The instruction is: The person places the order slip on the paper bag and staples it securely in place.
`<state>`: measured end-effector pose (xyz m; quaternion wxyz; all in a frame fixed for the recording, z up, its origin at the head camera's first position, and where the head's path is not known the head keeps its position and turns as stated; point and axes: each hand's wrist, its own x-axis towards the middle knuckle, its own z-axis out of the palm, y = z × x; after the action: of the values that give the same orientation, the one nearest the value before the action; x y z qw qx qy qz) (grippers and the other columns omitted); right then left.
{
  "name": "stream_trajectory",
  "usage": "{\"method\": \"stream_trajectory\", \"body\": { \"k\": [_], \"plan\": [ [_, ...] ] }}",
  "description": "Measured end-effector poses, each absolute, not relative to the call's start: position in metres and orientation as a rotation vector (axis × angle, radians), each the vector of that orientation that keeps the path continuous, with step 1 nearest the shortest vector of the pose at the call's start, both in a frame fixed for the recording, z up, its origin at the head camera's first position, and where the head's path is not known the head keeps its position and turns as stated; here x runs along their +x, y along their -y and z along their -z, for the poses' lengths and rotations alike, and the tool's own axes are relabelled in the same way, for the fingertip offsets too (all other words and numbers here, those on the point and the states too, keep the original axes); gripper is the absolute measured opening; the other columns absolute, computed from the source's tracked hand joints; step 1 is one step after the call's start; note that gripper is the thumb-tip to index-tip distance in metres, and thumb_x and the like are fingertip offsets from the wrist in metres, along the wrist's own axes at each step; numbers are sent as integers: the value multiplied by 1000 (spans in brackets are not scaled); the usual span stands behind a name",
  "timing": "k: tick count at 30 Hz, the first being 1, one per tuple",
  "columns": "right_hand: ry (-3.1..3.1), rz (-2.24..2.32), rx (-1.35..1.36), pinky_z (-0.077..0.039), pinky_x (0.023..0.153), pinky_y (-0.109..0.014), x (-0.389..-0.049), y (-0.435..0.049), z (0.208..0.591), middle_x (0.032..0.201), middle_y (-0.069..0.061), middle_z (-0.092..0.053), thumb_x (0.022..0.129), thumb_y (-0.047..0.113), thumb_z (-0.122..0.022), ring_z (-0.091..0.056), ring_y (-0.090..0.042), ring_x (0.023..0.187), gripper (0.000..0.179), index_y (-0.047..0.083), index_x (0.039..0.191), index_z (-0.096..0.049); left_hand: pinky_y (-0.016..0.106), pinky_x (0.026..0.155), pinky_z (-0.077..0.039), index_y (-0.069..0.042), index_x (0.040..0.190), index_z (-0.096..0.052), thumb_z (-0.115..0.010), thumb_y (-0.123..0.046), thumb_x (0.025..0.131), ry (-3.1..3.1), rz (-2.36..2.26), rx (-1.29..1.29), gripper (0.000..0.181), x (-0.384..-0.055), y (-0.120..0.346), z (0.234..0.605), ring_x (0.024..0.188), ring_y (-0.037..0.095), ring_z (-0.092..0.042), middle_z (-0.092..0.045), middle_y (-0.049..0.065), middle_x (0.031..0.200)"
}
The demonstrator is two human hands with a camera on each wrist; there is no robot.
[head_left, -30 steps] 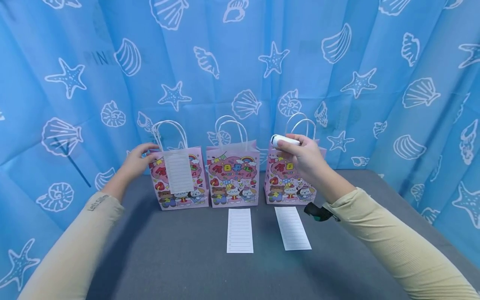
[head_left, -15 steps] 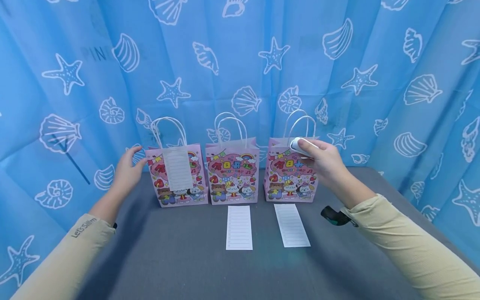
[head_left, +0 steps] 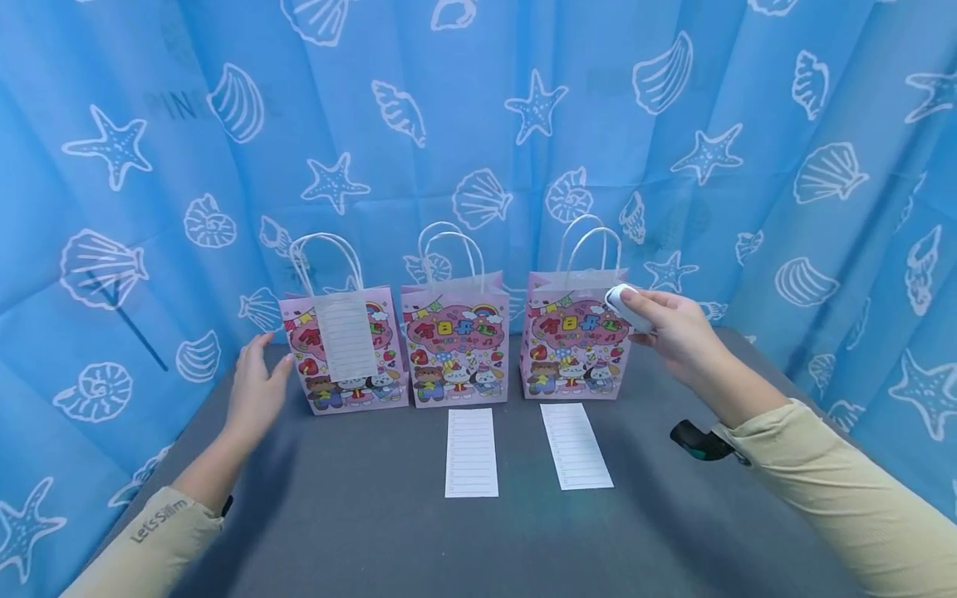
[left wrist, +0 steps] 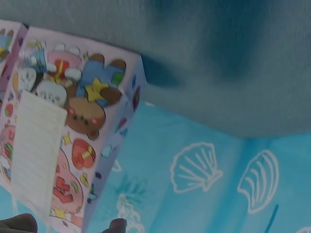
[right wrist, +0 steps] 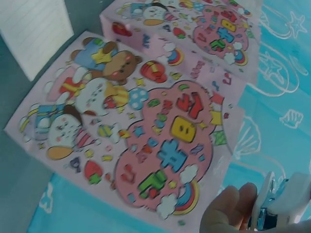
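My right hand (head_left: pixel 684 336) pinches a small white stapler (head_left: pixel 628 306) in front of the right pink paper bag (head_left: pixel 571 365). Metal parts of the stapler show in the right wrist view. My left hand (head_left: pixel 254 390) hovers beside the left pink paper bag (head_left: pixel 317 390), apart from it, its fingers spread and nothing in it. A lined paper slip (head_left: pixel 346 336) hangs upright on that bag's front near the top edge. Between these two stands the middle pink paper bag (head_left: pixel 456 365). All three bags have white rope handles and cartoon animals.
One lined slip (head_left: pixel 471 453) lies flat before the middle bag, and another lined slip (head_left: pixel 576 446) lies slightly askew before the right bag. A grey cloth (head_left: pixel 359 515) covers the table. Behind the bags hangs a blue shell-print curtain (head_left: pixel 419 183).
My left hand has come away from the left bag's top edge and dropped lower. My right hand has moved right and slightly down with the stapler. The view has shifted a little.
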<state>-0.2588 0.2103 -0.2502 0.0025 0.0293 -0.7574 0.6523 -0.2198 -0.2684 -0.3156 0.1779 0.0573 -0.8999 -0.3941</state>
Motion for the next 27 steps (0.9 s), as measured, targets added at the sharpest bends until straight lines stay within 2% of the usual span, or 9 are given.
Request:
{"method": "stream_trajectory", "body": {
  "k": [4,7,15,20,27],
  "plan": [
    [2460,-1967,29,-44,87,-28,-257,-220,255,138,-15,-38,98,47,-50,-42,-13,108,75,-7,147,-31,61,111,-14,10,150,-11,-38,-19,106,2587,1143,175,59,-213,265,322,142,47,-10,-11,34,153],
    [2482,-1969,-9,-46,83,-26,-256,-227,258,143,-20,-33,98,48,-49,-42,-16,108,77,-8,148,-28,62,110,-14,10,150,-8,-38,-20,106,2619,1166,169,61,-208,262,325,141,49,-9,-10,34,153],
    [2489,-2032,-93,-49,79,-26,-252,-245,265,148,-24,-26,97,49,-51,-40,-26,116,84,-10,149,-22,62,110,-11,10,150,-2,-37,-30,107,2669,1245,127,69,-198,254,333,142,48,-5,-3,34,154],
    [2528,-2047,-143,-49,75,-24,-249,-257,270,147,-23,-25,97,48,-50,-39,-25,117,86,-11,149,-16,62,111,-10,9,150,1,-35,-38,106,2724,1286,135,74,-191,247,340,142,47,-1,0,34,154],
    [2559,-2097,-198,-48,80,-30,-246,-276,280,147,-24,-22,98,49,-49,-34,-31,123,89,-11,150,-9,64,110,-9,8,151,3,-36,-42,105,2792,1347,114,78,-186,235,353,142,49,1,2,35,154]
  ]
}}
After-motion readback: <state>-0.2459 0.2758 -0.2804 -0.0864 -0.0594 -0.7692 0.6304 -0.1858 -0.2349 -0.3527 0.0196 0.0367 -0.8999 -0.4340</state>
